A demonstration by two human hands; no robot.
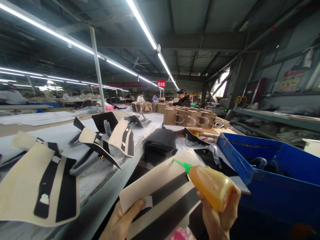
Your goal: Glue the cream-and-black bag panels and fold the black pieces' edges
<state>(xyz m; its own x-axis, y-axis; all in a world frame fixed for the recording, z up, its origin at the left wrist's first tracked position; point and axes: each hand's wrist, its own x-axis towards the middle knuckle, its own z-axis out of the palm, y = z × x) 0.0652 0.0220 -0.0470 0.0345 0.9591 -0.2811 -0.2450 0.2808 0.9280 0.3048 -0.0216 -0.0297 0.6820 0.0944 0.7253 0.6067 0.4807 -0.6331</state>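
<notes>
My right hand is closed around a squeeze bottle of amber liquid, probably glue. Its green nozzle points left, the tip at or just above the upper edge of a cream panel. Black strips run across that panel, and a small white tab shows near its left end. Between thumb and fingers, my left hand pinches the panel's left edge. Beyond the panel rises a stack of black pieces.
Similar cream and black panels with handles lie on the white table to the left. A blue bin stands on the right, holding black pieces. Brown bags are lined up further back, with a person behind them.
</notes>
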